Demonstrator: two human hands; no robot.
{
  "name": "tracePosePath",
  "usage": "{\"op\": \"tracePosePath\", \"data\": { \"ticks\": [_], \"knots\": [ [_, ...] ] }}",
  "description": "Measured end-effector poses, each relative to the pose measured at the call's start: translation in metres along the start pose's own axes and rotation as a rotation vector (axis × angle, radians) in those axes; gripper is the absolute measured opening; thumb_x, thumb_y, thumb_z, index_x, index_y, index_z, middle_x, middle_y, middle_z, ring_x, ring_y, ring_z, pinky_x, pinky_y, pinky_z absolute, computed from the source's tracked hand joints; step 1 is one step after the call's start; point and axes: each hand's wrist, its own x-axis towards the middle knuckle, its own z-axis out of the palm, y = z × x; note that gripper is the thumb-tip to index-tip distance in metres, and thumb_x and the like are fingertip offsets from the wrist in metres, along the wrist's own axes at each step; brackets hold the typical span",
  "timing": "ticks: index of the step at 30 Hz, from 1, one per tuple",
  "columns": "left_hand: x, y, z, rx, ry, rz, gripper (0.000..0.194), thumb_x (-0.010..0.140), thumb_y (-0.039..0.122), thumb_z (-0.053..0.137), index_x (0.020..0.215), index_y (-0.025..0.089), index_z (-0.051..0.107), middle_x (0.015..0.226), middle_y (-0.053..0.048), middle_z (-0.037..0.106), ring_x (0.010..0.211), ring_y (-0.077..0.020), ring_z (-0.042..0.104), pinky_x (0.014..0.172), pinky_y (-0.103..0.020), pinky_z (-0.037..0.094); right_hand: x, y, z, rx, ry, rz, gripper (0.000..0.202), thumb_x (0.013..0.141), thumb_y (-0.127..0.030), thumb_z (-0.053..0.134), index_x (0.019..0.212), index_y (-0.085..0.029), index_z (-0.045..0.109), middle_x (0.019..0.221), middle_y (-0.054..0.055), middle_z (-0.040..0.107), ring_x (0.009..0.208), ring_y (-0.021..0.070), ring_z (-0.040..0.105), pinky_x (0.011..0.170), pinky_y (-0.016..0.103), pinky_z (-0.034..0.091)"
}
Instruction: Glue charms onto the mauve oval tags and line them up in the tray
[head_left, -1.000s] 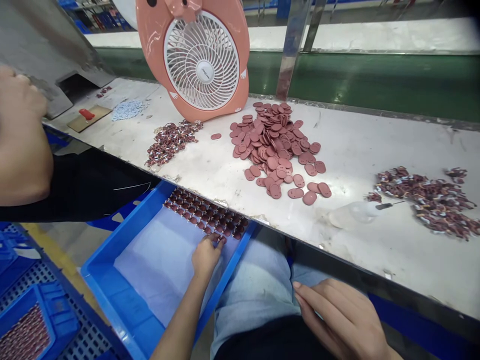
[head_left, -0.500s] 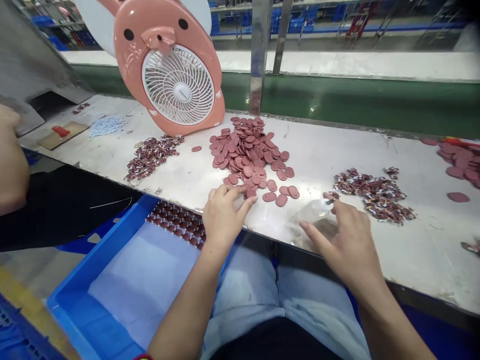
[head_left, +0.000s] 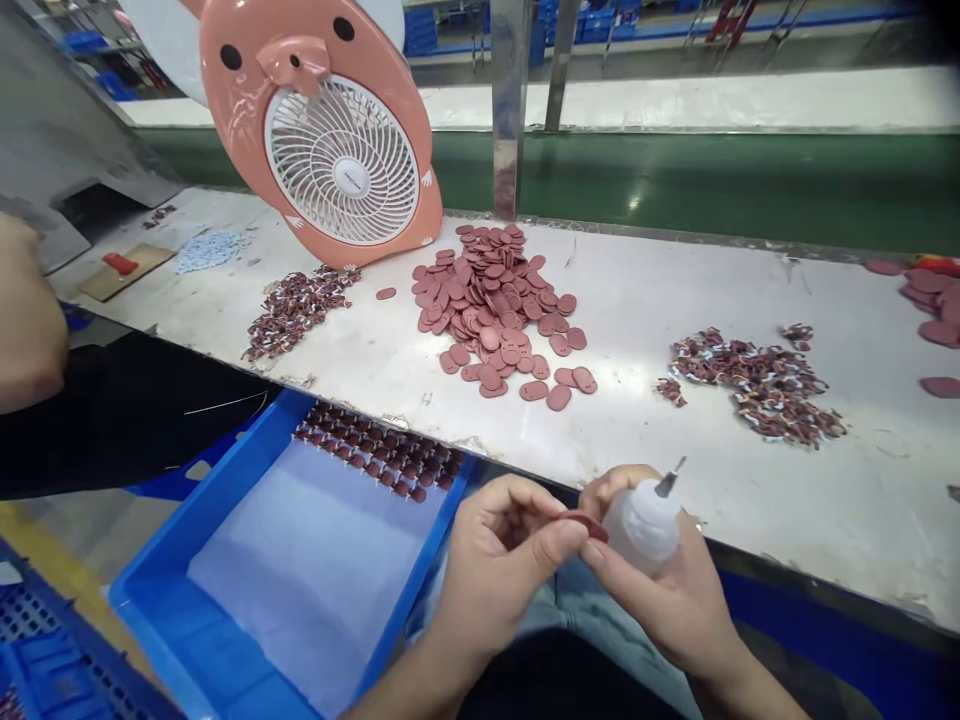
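Pinched between the thumb and fingers of my left hand (head_left: 504, 565) is a dark red oval disc (head_left: 586, 522). My right hand (head_left: 664, 590) is wrapped round a translucent bottle with a metal nozzle (head_left: 646, 525), its thumb tip at the disc's right end. Both hands are close together at the table's front edge. Beyond them a pile of red oval discs (head_left: 491, 290) lies on the pale table (head_left: 390, 370). Small dark red pieces with light bits form a heap to the right (head_left: 780, 390) and another to the left (head_left: 296, 310).
A pink fan (head_left: 337, 160) stands behind the left heap. Below the table edge sits a blue bin (head_left: 142, 600) with rows of dark red pieces (head_left: 390, 460) on a white sheet. Another person's arm (head_left: 30, 320) is at the far left. A metal post (head_left: 510, 110) rises behind.
Both hands have drawn back from the table and come together at its front edge. My left hand has picked up a disc from the pile; the bottle has moved nearer, nozzle upward.
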Motion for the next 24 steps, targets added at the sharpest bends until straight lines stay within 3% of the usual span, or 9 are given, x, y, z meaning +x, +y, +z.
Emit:
{"op": "tracePosePath", "data": {
  "ticks": [6, 8, 10, 12, 14, 16, 19, 24],
  "knots": [
    [-0.014, -0.012, -0.018, 0.0, -0.275, 0.03, 0.027, 0.068, 0.036, 0.087, 0.094, 0.03, 0.082, 0.076, -0.001, 0.058, 0.067, -0.0111, 0.054, 0.067, -0.026, 0.045, -0.024, 0.005, 0.003, 0.406, -0.228, 0.234, 0.024, 0.092, -0.038, 0.062, 0.105, -0.029, 0.043, 0.075, -0.002, 0.058, 0.057, 0.0134, 0.055, 0.052, 0.025, 0.05],
    [-0.014, -0.015, -0.022, 0.0, -0.279, 0.059, 0.026, 0.069, 0.037, 0.086, 0.094, 0.032, 0.081, 0.077, 0.0, 0.057, 0.068, -0.011, 0.054, 0.067, -0.025, 0.045, -0.032, 0.01, 0.003, 0.468, -0.279, 0.318, 0.032, 0.093, -0.051, 0.055, 0.112, -0.03, 0.04, 0.074, -0.002, 0.059, 0.05, 0.0125, 0.05, 0.045, 0.023, 0.044],
    [-0.014, -0.02, -0.024, -0.046, -0.24, 0.102, 0.025, 0.07, 0.04, 0.084, 0.093, 0.031, 0.081, 0.082, -0.001, 0.058, 0.072, -0.0108, 0.056, 0.068, -0.023, 0.047, -0.035, 0.013, -0.001, 0.37, -0.279, 0.332, 0.045, 0.094, -0.062, 0.043, 0.122, -0.028, 0.036, 0.071, -0.001, 0.059, 0.048, 0.0145, 0.051, 0.04, 0.023, 0.042],
    [-0.014, -0.027, -0.026, -0.134, -0.204, 0.129, 0.027, 0.073, 0.043, 0.082, 0.095, 0.028, 0.08, 0.091, -0.003, 0.065, 0.076, -0.0108, 0.061, 0.068, -0.021, 0.049, -0.036, 0.011, -0.009, 0.042, -0.229, 0.31, 0.051, 0.093, -0.061, 0.045, 0.128, -0.026, 0.033, 0.078, 0.001, 0.063, 0.06, 0.0191, 0.062, 0.05, 0.028, 0.051],
    [-0.015, -0.033, -0.029, -0.241, -0.213, 0.084, 0.027, 0.077, 0.042, 0.079, 0.099, 0.027, 0.078, 0.098, -0.005, 0.073, 0.077, -0.0123, 0.067, 0.063, -0.018, 0.052, -0.035, 0.008, -0.019, -0.32, -0.17, 0.315, 0.046, 0.091, -0.049, 0.052, 0.126, -0.025, 0.036, 0.089, 0.004, 0.064, 0.073, 0.0212, 0.067, 0.063, 0.032, 0.055],
    [-0.018, -0.037, -0.03, -0.337, -0.235, 0.001, 0.027, 0.08, 0.04, 0.076, 0.103, 0.027, 0.076, 0.099, -0.006, 0.078, 0.075, -0.0144, 0.072, 0.054, -0.016, 0.053, -0.035, 0.004, -0.03, -0.5, -0.143, 0.293, 0.039, 0.09, -0.04, 0.056, 0.123, -0.025, 0.041, 0.096, 0.004, 0.065, 0.079, 0.0212, 0.069, 0.067, 0.031, 0.056],
    [-0.022, -0.037, -0.029, -0.398, -0.222, -0.059, 0.025, 0.08, 0.037, 0.077, 0.102, 0.025, 0.075, 0.095, -0.006, 0.079, 0.074, -0.0147, 0.074, 0.052, -0.015, 0.055, -0.036, -0.001, -0.042, -0.527, -0.067, 0.19, 0.034, 0.088, -0.04, 0.062, 0.119, -0.027, 0.054, 0.106, 0.006, 0.069, 0.088, 0.0224, 0.071, 0.072, 0.029, 0.057],
    [-0.023, -0.032, -0.022, -0.474, -0.14, -0.123, 0.029, 0.076, 0.041, 0.079, 0.1, 0.025, 0.076, 0.09, -0.003, 0.079, 0.073, -0.0116, 0.072, 0.049, -0.012, 0.054, -0.042, -0.008, -0.047, -0.419, 0.215, 0.275, 0.035, 0.084, -0.046, 0.068, 0.113, -0.027, 0.064, 0.104, 0.008, 0.07, 0.088, 0.0276, 0.07, 0.062, 0.032, 0.057]
  ]
}}
